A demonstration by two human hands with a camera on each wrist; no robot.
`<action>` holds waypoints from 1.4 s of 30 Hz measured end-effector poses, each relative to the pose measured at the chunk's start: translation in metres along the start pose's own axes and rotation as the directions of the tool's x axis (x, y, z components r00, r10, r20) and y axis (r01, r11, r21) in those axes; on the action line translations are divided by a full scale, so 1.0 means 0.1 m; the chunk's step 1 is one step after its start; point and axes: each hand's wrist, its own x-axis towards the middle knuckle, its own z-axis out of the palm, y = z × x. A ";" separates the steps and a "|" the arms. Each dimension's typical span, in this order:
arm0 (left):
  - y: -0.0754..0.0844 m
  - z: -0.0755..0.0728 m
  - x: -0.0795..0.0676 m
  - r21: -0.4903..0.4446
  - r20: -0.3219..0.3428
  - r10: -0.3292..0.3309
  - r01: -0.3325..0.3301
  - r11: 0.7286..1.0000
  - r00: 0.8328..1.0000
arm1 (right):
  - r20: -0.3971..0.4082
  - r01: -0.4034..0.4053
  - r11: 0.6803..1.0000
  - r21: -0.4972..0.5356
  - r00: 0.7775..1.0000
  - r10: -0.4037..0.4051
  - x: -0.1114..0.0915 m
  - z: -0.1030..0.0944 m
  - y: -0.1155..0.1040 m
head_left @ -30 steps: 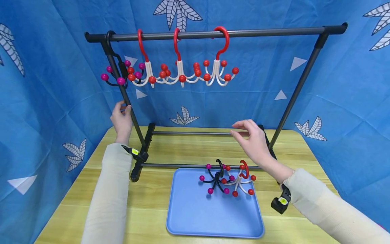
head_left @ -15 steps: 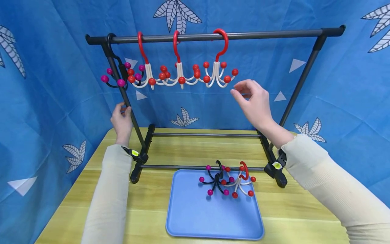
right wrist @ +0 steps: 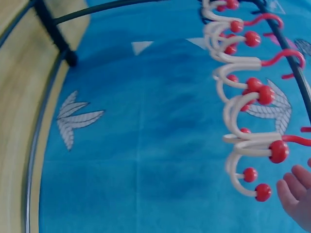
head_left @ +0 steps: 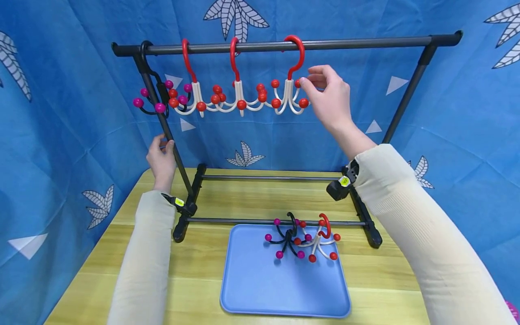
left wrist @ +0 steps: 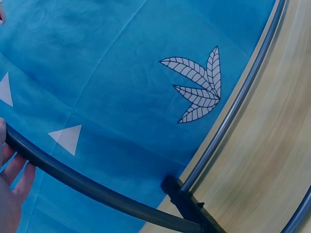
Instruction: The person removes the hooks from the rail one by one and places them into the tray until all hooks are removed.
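Three white multi-arm hook hangers with red hooks and red ball tips hang from the rack's top bar. My right hand (head_left: 331,97) is raised beside the rightmost white hanger (head_left: 289,97), thumb near one ball, fingers bent and holding nothing; the right wrist view shows a small gap between the fingers (right wrist: 294,187) and that hanger (right wrist: 257,141). With thumb and fingers around it, my left hand (head_left: 161,161) holds the rack's left post (head_left: 181,171). A black hanger with magenta balls (head_left: 164,92) hangs at the bar's left end.
On the wooden table (head_left: 390,280), a blue tray (head_left: 280,289) carries a black hanger (head_left: 289,234) and a red-hooked white hanger (head_left: 318,241) at its far right. The rack's low front bar (head_left: 231,220) crosses just behind it. Blue patterned cloth (head_left: 345,18) surrounds the table.
My right hand has risen from beside the rack's lower right to the rightmost hanging hanger. The left hand and all the hangers stay where they were.
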 end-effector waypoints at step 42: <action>-0.05 0.00 0.03 0.007 0.015 0.023 -0.023 1.000 1.000 | -0.032 0.040 0.989 0.144 0.999 -0.035 0.24 0.07 -0.36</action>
